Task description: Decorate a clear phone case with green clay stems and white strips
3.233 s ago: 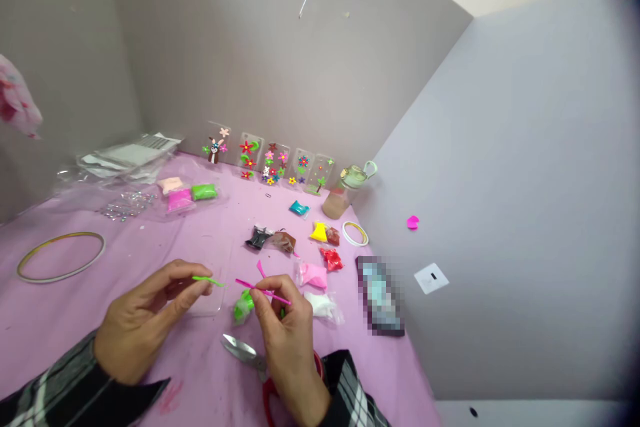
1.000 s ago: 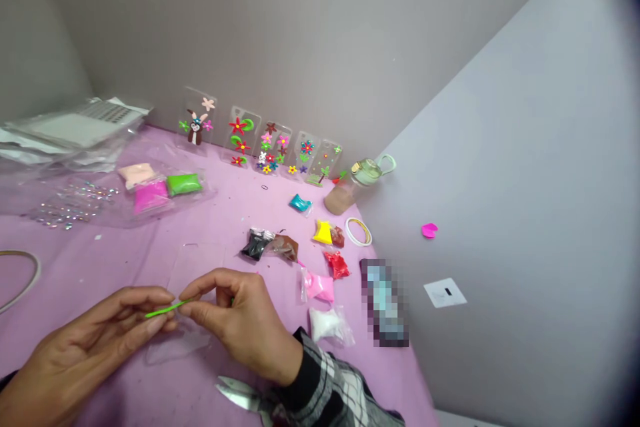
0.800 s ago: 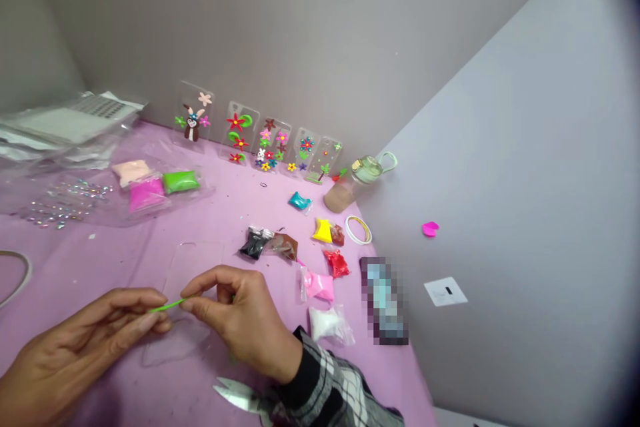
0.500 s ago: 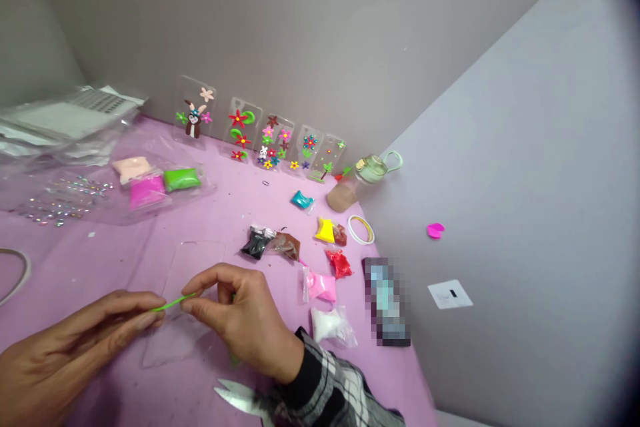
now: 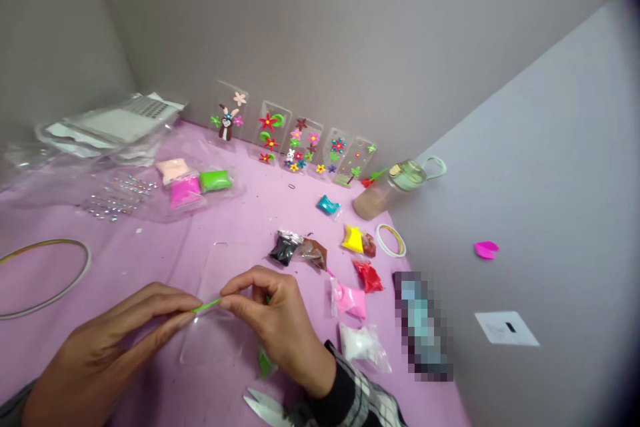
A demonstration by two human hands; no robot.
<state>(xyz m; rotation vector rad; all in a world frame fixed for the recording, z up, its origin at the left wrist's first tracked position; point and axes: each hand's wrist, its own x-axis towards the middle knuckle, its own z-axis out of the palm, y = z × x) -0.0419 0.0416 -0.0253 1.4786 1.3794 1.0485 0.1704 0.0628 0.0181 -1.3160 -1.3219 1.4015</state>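
1. Two hands are seen over the purple table (image 5: 150, 260): a thin green clay strip (image 5: 207, 305) is pinched between them, held just above a clear phone case (image 5: 217, 307).
2. One end of the strip is closed on by the left hand (image 5: 115, 340), the other by the right hand (image 5: 280, 323), thumb and forefinger pressed together.
3. Scissors (image 5: 265, 407) are seen just below the right wrist.
4. Small clay bags (image 5: 350, 300) are laid to the right; decorated cases (image 5: 300, 143) are leaned against the wall.
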